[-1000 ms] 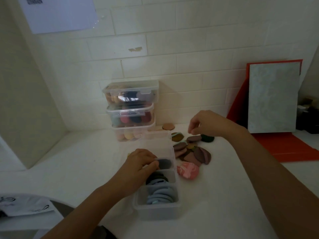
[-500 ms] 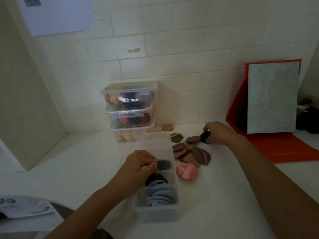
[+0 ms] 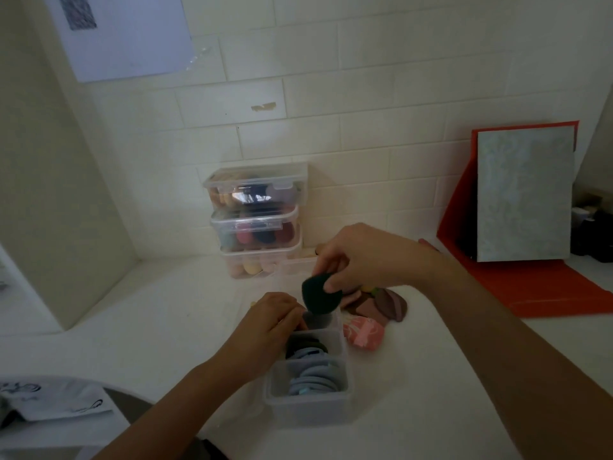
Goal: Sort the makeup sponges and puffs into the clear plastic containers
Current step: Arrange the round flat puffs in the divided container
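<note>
Dark green sponge hung just above the open container, pinched by the right hand to drop in; left hand clasped its rim, likely steadying it

Two bare forearms, uncovered all the way to the lower edge of view; bare left hand and bare right hand; short, plain nail on the right thumb; smooth wrists, narrower than the forearms behind them.
</note>
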Tool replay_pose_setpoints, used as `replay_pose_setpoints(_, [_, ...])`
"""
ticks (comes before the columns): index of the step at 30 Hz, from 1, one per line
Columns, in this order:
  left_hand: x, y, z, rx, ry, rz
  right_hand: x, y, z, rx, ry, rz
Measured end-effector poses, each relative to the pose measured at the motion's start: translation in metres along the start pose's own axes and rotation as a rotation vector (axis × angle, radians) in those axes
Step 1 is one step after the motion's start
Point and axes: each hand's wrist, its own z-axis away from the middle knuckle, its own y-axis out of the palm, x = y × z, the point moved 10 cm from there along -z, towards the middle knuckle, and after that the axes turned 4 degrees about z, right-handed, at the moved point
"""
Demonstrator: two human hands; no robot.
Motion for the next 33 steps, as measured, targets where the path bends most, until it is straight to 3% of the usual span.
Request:
replay_pose_setpoints(13, [-0.002,-0.002,-0.002,-0.018,0.007,-0.035,0.022,0.037,-0.007,0.09,-0.095,0.291])
replay_pose_setpoints(20, [0.003,-0.006,-0.002,-0.073,-0.034,0.074,0.018,0.048,-0.011,0.128,-0.075,0.205])
replay_pose_setpoints(26, [0.006,-0.005,-0.003,-0.073,-0.017,0.059,0.027,0.042,-0.01,0.061,-0.083,0.136])
replay_pose_setpoints(33, [0.004,-0.004,-0.003,-0.022,-0.013,0.028,0.02,0.048,-0.008,0.175,-0.048,-0.027])
